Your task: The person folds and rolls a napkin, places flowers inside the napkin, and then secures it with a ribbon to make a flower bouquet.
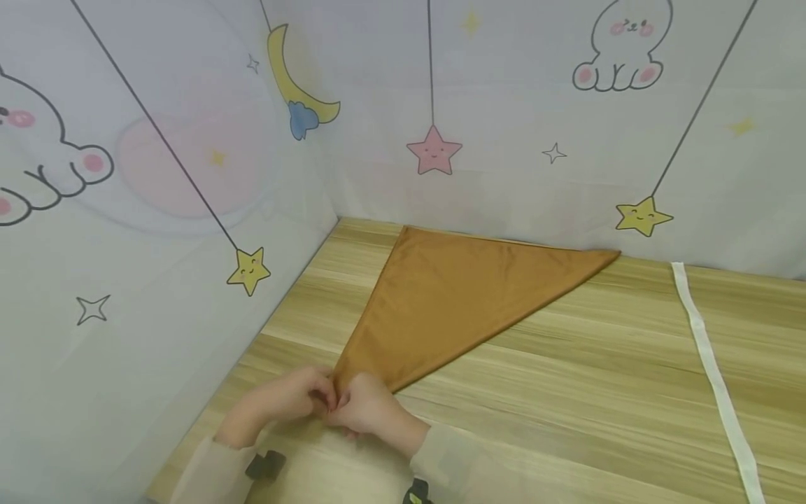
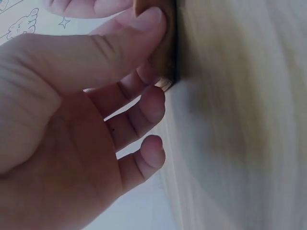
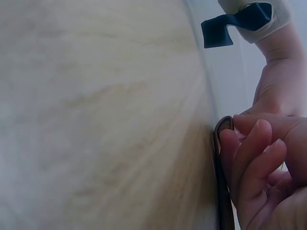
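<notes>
A brown cloth (image 1: 447, 294) lies folded into a triangle on the wood-grain table. Both hands meet at its near corner. My left hand (image 1: 299, 392) pinches the cloth edge between thumb and index finger; in the left wrist view, the thumb presses on the brown cloth (image 2: 165, 43) while the other fingers bend loosely below. My right hand (image 1: 365, 406) holds the same corner just to the right, its fingers curled. In the right wrist view, the cloth's rolled edge (image 3: 224, 125) loops up at the fingertips of the right hand (image 3: 264, 167). The corner itself is mostly hidden by the hands.
A white strip (image 1: 711, 364) runs down the right side of the table (image 1: 567, 392). White curtains (image 1: 504, 182) printed with stars, a moon and cartoon animals stand along the back and left edges. Dark straps (image 1: 264, 464) sit at both wrists.
</notes>
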The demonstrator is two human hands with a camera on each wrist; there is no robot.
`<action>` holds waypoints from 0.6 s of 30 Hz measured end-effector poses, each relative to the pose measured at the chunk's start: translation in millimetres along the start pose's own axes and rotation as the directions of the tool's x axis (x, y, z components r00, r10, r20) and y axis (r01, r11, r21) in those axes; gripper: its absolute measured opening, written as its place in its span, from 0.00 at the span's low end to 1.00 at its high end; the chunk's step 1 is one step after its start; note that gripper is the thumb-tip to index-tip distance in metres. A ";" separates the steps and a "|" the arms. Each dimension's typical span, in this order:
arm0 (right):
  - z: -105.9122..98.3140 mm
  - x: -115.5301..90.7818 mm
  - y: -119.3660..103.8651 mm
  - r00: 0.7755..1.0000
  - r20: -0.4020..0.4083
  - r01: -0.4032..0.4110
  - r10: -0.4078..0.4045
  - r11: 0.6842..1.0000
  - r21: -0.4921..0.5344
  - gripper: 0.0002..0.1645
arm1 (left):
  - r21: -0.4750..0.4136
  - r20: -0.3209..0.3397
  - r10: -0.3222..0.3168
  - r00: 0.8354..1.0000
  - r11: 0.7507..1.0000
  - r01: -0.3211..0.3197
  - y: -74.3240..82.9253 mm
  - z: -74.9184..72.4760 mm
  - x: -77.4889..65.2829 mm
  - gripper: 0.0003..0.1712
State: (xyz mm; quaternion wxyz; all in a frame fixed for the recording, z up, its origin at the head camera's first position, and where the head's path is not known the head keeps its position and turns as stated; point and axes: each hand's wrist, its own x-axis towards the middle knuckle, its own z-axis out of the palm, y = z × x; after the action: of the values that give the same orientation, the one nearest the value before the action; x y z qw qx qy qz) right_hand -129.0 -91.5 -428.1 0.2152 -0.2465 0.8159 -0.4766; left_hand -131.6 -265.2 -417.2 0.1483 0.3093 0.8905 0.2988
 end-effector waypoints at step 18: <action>-8.2 2.1 7.4 0.998 0.029 -0.052 0.053 0.999 -0.011 0.15 | 0.039 -0.019 0.053 0.998 0.998 -0.052 4.2 -1.3 6.8 0.15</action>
State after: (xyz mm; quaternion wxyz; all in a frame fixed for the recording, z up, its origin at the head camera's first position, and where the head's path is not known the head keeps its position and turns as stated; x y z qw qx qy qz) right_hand -136.9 -84.2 -431.2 0.2383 -0.2331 0.8213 -0.4629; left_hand -135.5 -258.8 -414.0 0.1253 0.3323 0.8891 0.2886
